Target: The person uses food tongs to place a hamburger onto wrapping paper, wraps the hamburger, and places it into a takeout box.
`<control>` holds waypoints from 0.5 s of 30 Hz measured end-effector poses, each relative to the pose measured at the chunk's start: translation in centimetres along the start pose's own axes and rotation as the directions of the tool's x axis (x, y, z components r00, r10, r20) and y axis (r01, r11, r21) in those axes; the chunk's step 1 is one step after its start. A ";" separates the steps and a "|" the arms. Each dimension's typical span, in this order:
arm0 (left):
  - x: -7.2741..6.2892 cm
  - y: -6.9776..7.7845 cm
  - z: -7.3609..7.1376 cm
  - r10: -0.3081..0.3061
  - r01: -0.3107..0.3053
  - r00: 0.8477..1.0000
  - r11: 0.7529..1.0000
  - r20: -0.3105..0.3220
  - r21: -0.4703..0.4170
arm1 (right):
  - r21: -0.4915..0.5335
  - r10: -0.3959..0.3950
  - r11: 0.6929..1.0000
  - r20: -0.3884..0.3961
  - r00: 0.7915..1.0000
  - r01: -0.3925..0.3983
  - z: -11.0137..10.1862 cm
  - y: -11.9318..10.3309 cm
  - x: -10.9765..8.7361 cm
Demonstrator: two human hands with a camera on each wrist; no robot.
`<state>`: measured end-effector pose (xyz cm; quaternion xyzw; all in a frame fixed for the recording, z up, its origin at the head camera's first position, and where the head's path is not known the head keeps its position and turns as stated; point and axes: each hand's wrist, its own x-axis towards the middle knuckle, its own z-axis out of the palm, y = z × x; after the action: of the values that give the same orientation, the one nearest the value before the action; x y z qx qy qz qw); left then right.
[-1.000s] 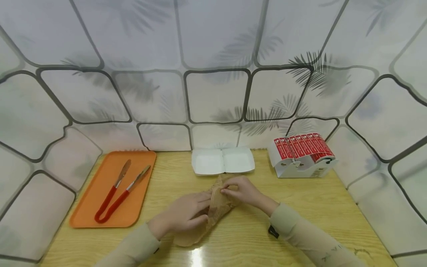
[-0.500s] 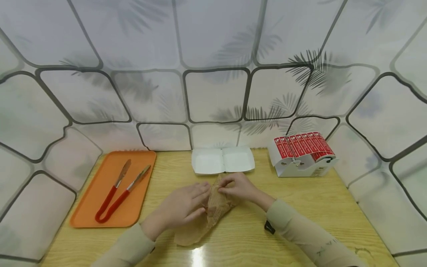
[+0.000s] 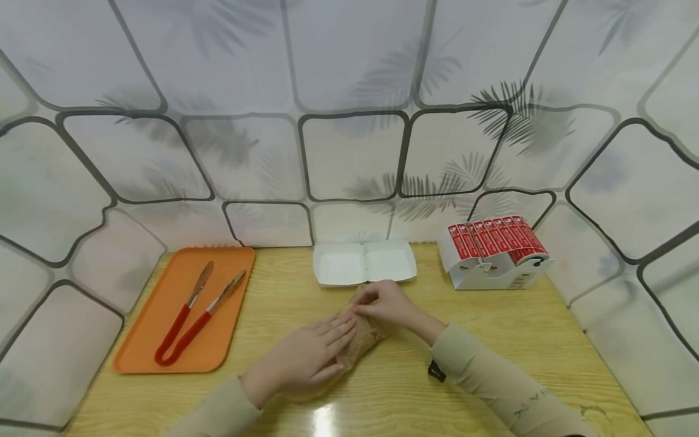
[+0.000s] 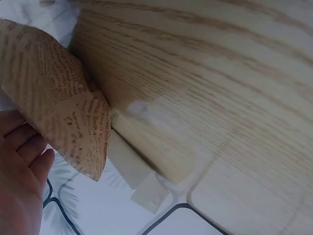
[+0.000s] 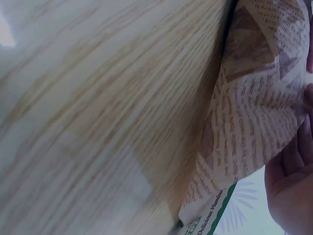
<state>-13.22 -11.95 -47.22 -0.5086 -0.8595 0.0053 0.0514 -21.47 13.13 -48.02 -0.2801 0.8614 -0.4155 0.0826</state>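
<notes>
A brown sheet of wrapping paper [image 3: 363, 340] printed with newspaper-style text lies folded into a bundle on the table; what it encloses is hidden. My left hand [image 3: 308, 358] rests on its left part, fingers straight and palm down, covering the lower left flap. At the top of the bundle, my right hand [image 3: 390, 306] pinches the paper's edge between thumb and fingers. Close up in the left wrist view, the wrapper [image 4: 63, 98] shows overlapping layers beside the hand [image 4: 22, 171]. Creases cross the paper [image 5: 254, 107] in the right wrist view.
Behind the bundle stands an open white takeaway box [image 3: 341, 267]. Red-handled tongs [image 3: 188, 331] lie on an orange tray [image 3: 158, 309] at the left. A white holder [image 3: 491, 278] with red-printed packets [image 3: 494, 237] stands at the back right, before patterned walls.
My left hand lifted slightly left off the paper, then came down to the right onto it, covering the lower flap. My right hand shifted a little left, still pinching.
</notes>
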 end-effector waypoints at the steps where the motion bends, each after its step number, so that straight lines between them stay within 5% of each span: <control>1: 0.0 0.0 0.0 -0.005 0.005 1.000 1.000 0.006 -0.005 | -0.007 0.008 1.000 -0.006 1.000 -0.008 0.1 -0.1 0.0; 15: 0.2 0.4 0.5 -0.096 0.100 0.994 0.992 0.060 -0.079 | -0.130 0.029 0.991 -0.096 0.995 -0.041 1.0 -0.5 0.1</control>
<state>-13.03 -11.59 -47.72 -0.4671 -0.8840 -0.0183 0.0064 -20.97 12.12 -48.24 -0.2500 0.8946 -0.3691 0.0307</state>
